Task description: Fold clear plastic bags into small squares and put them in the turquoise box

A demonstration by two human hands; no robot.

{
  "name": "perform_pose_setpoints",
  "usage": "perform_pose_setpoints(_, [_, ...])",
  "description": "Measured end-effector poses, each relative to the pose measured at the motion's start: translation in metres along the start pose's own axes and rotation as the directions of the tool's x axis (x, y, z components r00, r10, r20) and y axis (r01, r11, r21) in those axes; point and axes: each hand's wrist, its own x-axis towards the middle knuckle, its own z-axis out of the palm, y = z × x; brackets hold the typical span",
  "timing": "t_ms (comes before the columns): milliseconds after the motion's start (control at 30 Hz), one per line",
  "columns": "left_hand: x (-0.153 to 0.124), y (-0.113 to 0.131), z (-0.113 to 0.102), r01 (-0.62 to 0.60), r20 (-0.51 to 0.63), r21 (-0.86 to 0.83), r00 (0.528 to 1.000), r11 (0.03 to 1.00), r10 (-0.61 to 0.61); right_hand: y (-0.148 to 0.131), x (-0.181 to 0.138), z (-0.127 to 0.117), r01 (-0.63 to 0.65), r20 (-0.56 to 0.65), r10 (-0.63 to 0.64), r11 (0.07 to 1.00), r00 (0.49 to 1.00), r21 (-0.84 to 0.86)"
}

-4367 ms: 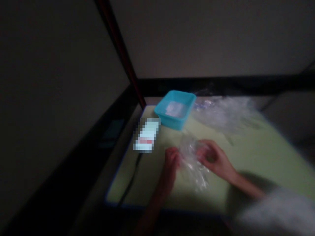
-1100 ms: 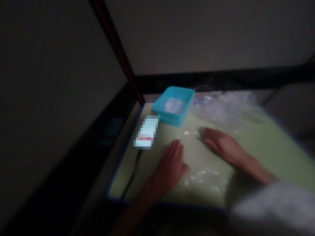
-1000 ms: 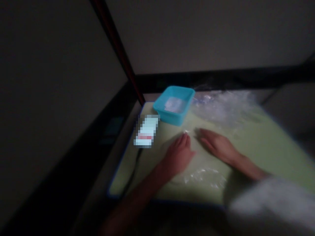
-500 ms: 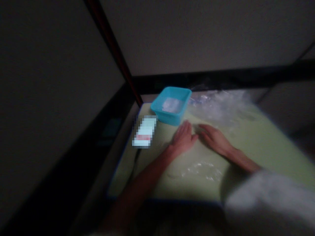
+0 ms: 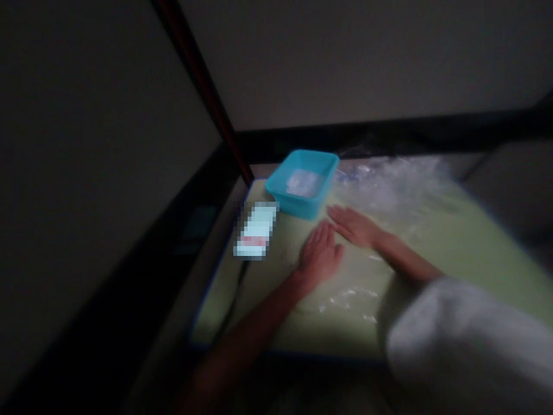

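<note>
A clear plastic bag (image 5: 345, 297) lies flat on the pale green mat (image 5: 453, 242). My left hand (image 5: 318, 255) rests flat on its far end, fingers stretched out and together. My right hand (image 5: 354, 226) lies flat just beyond it, fingers extended toward the blue tray (image 5: 302, 181), fingertips close to the tray's near wall. Neither hand grips anything. The picture is dim and blurred.
The blue tray holds something clear and whitish. A heap of clear plastic bags (image 5: 397, 184) lies behind my right hand. A small pixelated white object (image 5: 256, 230) sits at the mat's left edge, with a dark cable (image 5: 233, 300) running from it. Walls close off the left and back.
Earlier both hands held a crumpled bag up; it was laid flat. Over the last second both hands have slid away from me along the bag, the right reaching nearly to the tray.
</note>
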Motion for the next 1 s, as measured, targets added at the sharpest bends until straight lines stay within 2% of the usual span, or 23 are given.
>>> perform_pose_setpoints(333, [-0.068, -0.035, -0.019, 0.052, 0.021, 0.026, 0.998, 0.998, -0.052, 0.008, -0.003, -0.004, -0.053, 0.006, 0.054, 0.997, 0.999, -0.064])
perform_pose_setpoints(500, [-0.075, -0.039, -0.020, 0.063, 0.008, 0.042, 0.998, 0.997, -0.064, -0.018, -0.013, -0.018, -0.033, -0.013, 0.032, 0.998, 0.999, -0.053])
perform_pose_setpoints(667, [-0.072, -0.043, -0.018, 0.022, -0.002, 0.059, 1.000, 0.998, -0.022, -0.068, -0.061, -0.027, 0.165, 0.028, -0.164, 0.986, 0.986, -0.029])
perform_pose_setpoints(733, [-0.073, -0.045, -0.018, 0.009, -0.014, 0.065, 1.000, 0.998, -0.008, -0.080, -0.086, -0.027, 0.165, 0.049, -0.162, 0.985, 0.986, -0.054])
perform_pose_setpoints(833, [-0.074, -0.047, -0.016, -0.005, -0.016, 0.072, 1.000, 0.997, 0.006, -0.085, -0.117, -0.026, 0.101, 0.061, -0.094, 0.988, 0.994, -0.117])
perform_pose_setpoints(1000, [-0.076, -0.052, -0.015, -0.018, -0.016, 0.060, 1.000, 0.998, 0.019, -0.078, -0.138, -0.033, 0.090, 0.067, -0.080, 0.982, 0.995, -0.165])
